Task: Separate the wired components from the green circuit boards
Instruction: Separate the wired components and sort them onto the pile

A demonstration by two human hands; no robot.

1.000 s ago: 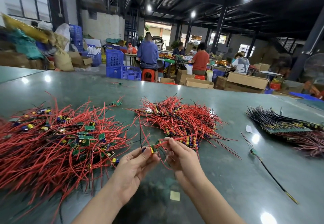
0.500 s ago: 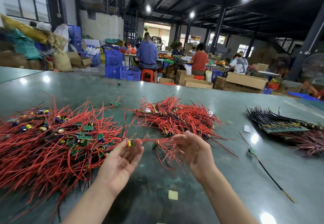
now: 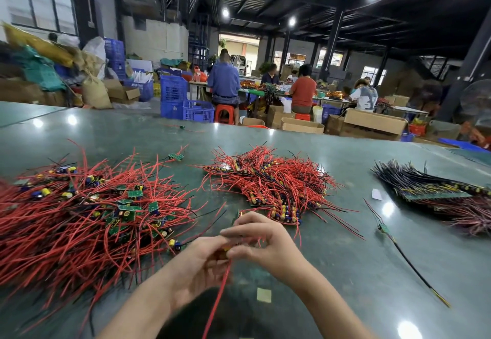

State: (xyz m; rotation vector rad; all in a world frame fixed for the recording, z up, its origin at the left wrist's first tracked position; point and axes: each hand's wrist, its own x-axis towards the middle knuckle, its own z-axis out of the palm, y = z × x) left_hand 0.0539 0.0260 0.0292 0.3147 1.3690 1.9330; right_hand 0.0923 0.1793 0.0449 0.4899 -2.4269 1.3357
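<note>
My left hand [image 3: 198,264] and my right hand [image 3: 261,243] meet low in the middle of the table, fingers pinched together on one small wired board piece [image 3: 224,252]. Its red wire [image 3: 216,301] hangs down toward me, and a green board edge [image 3: 236,216] pokes out above my right fingers. A big loose heap of red-wired green boards [image 3: 87,213] lies to the left. A second, tidier pile of red-wired boards [image 3: 273,187] sits just beyond my hands.
A stack of dark-wired board strips [image 3: 430,190] lies at the right, with one loose black-wired piece [image 3: 385,229] nearer me. A yellow paper scrap [image 3: 263,295] lies on the green table [image 3: 345,259]. Seated people, blue crates and cardboard boxes stand beyond the far edge.
My hands were apart half a second ago, each with a separated piece; now they have come back together, closer to me, pinching one wired piece.
</note>
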